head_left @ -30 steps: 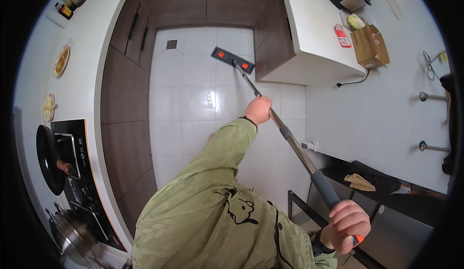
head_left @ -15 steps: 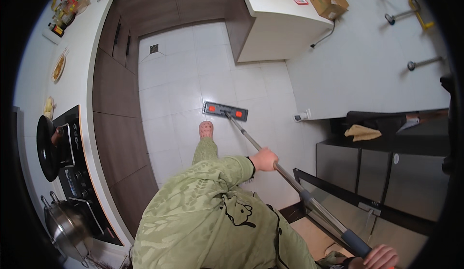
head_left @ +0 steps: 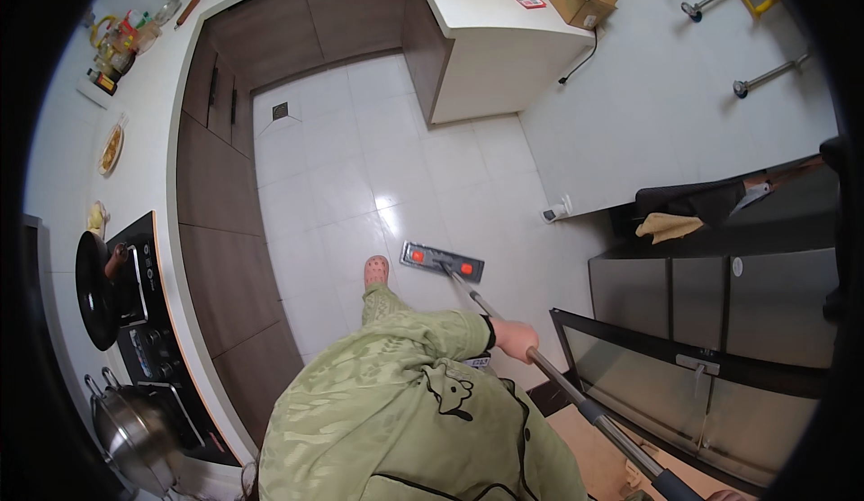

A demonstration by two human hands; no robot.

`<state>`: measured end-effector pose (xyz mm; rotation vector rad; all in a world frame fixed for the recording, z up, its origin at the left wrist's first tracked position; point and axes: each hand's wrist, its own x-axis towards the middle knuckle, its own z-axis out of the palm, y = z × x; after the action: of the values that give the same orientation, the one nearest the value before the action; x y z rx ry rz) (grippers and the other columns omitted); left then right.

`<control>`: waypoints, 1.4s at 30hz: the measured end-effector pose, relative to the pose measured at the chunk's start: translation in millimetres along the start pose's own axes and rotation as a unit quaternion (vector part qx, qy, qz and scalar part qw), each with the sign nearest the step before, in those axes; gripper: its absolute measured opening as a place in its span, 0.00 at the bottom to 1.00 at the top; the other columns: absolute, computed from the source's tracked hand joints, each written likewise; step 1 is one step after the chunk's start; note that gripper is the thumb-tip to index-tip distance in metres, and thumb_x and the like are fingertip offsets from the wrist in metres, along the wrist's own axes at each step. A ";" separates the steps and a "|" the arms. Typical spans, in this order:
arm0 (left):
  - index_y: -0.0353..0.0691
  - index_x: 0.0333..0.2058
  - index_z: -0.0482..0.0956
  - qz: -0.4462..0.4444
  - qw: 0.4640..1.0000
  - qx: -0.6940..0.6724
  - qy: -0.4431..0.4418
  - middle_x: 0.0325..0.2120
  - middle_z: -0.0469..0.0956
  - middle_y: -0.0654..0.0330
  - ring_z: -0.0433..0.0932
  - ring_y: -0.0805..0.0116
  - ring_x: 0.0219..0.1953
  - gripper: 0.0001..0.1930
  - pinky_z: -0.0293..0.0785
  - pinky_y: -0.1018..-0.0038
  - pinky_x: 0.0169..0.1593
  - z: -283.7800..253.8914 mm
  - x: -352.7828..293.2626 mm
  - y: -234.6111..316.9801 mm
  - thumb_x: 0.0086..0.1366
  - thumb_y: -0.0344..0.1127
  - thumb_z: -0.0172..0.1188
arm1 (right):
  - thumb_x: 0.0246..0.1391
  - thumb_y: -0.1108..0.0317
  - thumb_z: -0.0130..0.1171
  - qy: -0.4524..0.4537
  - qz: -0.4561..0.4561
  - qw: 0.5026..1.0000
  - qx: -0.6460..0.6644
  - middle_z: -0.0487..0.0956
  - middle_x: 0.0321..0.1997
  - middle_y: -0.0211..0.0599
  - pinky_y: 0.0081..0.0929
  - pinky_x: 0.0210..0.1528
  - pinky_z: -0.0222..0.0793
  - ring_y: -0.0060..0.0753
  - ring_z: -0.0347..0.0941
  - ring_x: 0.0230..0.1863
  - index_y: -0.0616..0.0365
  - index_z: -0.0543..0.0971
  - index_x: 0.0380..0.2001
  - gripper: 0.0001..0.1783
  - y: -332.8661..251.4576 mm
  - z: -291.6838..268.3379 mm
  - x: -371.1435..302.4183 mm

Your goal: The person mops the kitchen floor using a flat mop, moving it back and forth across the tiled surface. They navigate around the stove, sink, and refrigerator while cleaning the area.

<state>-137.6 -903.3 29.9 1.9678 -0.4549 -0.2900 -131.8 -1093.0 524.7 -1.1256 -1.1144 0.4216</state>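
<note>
A flat mop lies across the view, its dark grey rectangular head (head_left: 430,255) with two orange-red squares resting on the white tiles. From the head a metal pole (head_left: 621,438) slants down to the lower right, ending in a dark grip section. My left hand (head_left: 515,341), in a green patterned sleeve, is closed around the pole at mid-length. Only a sliver of my right hand (head_left: 725,496) shows at the lower edge beside the grip end; its fingers are mostly cut off. Left of the mop head is my foot in a pink clog (head_left: 376,271).
White counters (head_left: 148,154) over brown cabinets (head_left: 220,271) run along the left and far sides. On the left stand a black pan (head_left: 94,307), a stove (head_left: 148,348) and a steel pot (head_left: 135,433). A floor drain (head_left: 280,111) lies far left. Grey cabinet-like panels (head_left: 630,298) stand right, near a black-framed glass door (head_left: 630,350).
The mop head has come nearer to me and slightly right over the floor. My left hand has moved down and right with the pole, and my right hand has mostly left the view.
</note>
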 end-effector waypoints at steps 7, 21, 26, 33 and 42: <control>0.44 0.23 0.80 -0.141 0.950 0.130 0.246 0.23 0.78 0.52 0.77 0.46 0.30 0.09 0.73 0.54 0.33 -151.4 -99.1 -89.4 0.48 0.42 0.60 | 0.51 0.64 0.55 -0.066 -0.030 0.996 0.053 0.69 0.14 0.29 0.26 0.25 0.66 0.27 0.65 0.15 0.53 0.66 0.18 0.13 95.0 22.5 54.1; 0.37 0.29 0.79 -0.288 0.804 0.127 0.505 0.56 0.68 0.46 0.63 0.43 0.60 0.12 0.61 0.56 0.62 -304.0 -201.7 -194.7 0.54 0.41 0.63 | 0.41 0.75 0.60 -0.115 0.083 0.989 -0.030 0.72 0.19 0.32 0.45 0.48 0.68 0.36 0.71 0.25 0.56 0.68 0.15 0.10 365.9 145.5 171.7; 0.39 0.25 0.81 -0.310 0.872 0.171 0.339 0.45 0.77 0.50 0.71 0.46 0.51 0.15 0.63 0.55 0.59 -304.0 -187.7 -183.8 0.52 0.47 0.63 | 0.45 0.70 0.61 -0.060 0.089 0.993 -0.042 0.70 0.16 0.31 0.41 0.42 0.67 0.34 0.69 0.22 0.55 0.67 0.14 0.14 341.0 136.5 148.2; 0.42 0.21 0.81 -0.210 0.948 0.115 0.210 0.20 0.78 0.51 0.77 0.47 0.29 0.17 0.73 0.56 0.35 -259.1 -139.6 -121.2 0.43 0.51 0.64 | 0.40 0.69 0.62 0.040 0.090 0.995 -0.008 0.70 0.12 0.31 0.34 0.32 0.64 0.31 0.67 0.15 0.53 0.67 0.13 0.13 262.9 90.9 118.0; 0.40 0.24 0.82 -0.099 0.994 0.027 0.043 0.22 0.80 0.53 0.78 0.52 0.28 0.18 0.73 0.59 0.32 -147.6 -84.2 -39.3 0.42 0.51 0.66 | 0.48 0.66 0.55 -0.019 0.043 0.999 0.014 0.67 0.12 0.29 0.28 0.24 0.63 0.28 0.64 0.14 0.52 0.65 0.16 0.12 149.0 41.4 59.8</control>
<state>-147.2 -731.2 56.8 2.0736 -0.2130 -0.3198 -105.6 -963.8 424.1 -1.1476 -1.0935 0.5264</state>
